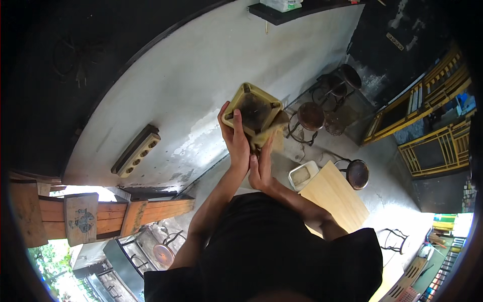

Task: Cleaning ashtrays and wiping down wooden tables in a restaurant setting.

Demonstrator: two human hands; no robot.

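Observation:
A square, yellowish ashtray-like container point(253, 109) with a dark, stained inside is held up in front of the pale wall. My left hand point(237, 137) grips its left side, with the thumb over the near rim. On the right, my right hand point(263, 162) is raised close beside my left, its wrist almost touching the other. A tan, blurred flat piece point(274, 126) lies against the container's right corner at my right fingertips; its kind is unclear. The right fingers are partly hidden behind it, so their grip on it cannot be made out.
Round stools point(310, 116) stand on the floor beyond the hands. A light wooden tabletop point(334, 198) and a white-rimmed tray point(303, 176) are to the right. A multi-socket power strip point(139, 153) is on the wall at left, above a wooden slatted structure point(109, 217). Yellow-framed furniture point(434, 151) stands far right.

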